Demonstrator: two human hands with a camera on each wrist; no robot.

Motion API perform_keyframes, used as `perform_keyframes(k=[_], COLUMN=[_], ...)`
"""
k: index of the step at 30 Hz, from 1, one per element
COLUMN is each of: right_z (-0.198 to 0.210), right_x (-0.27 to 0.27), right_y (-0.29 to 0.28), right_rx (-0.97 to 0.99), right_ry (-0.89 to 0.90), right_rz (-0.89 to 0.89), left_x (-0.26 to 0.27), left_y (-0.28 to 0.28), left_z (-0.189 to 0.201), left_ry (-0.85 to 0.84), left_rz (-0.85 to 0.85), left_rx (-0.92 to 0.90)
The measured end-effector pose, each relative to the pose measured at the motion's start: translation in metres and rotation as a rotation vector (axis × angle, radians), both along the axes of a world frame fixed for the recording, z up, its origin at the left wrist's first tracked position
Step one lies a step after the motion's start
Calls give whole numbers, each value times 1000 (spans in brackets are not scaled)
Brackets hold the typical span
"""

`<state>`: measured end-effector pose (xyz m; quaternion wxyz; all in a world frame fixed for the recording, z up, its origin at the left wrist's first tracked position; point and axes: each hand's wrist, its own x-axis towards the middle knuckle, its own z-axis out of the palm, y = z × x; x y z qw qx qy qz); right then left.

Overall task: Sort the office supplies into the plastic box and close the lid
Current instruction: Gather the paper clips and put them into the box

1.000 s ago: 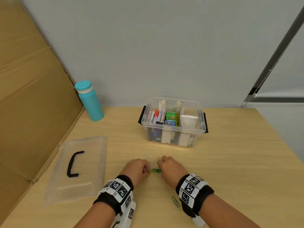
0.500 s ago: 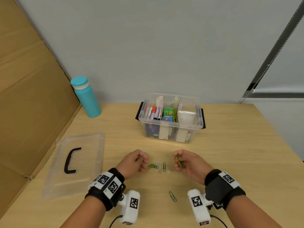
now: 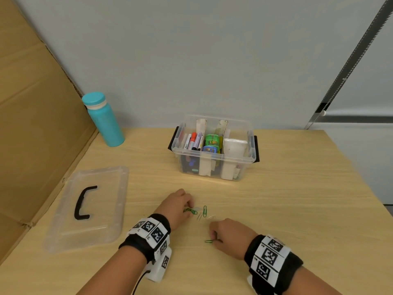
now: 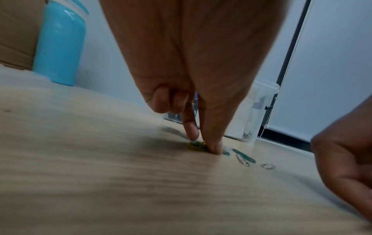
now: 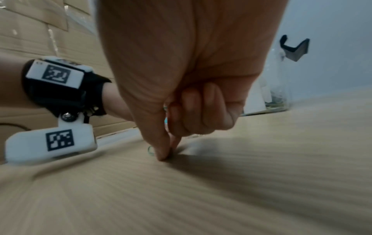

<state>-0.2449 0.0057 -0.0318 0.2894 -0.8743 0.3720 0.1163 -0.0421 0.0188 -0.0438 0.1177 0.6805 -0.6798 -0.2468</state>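
Currently, a green clip (image 3: 209, 241) is pinched on the worktop (image 3: 287, 209) by the right hand (image 3: 228, 235) fingers (image 5: 161, 151), with other clips apparently kept in the curled fingers. A clip cluster (image 3: 190, 210) is pinched by the left hand (image 3: 176, 206) fingers (image 4: 213, 143). Three loose clips (image 3: 204, 212) lie between the hands. Markers are already held in the box (image 3: 213, 145); the lid (image 3: 89, 207) lies apart, so clip collection and closing are judged outstanding.
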Motion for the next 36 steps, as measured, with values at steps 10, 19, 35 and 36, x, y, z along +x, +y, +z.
perform_keyframes(k=[10, 19, 35, 36], right_z=[4, 1, -10, -11], right_x=[0, 6, 22, 23], right_y=[-20, -49, -46, -45], right_rx=[1115, 155, -301, -326], right_ry=[-747, -318, 47, 58], right_rz=[-433, -152, 130, 130], left_x=[-2, 22, 19, 18], left_y=[4, 12, 12, 12], left_z=[1, 8, 2, -1], left_ry=[-68, 673, 639, 429], left_rz=[3, 315, 304, 226], left_rx=[-7, 120, 160, 126])
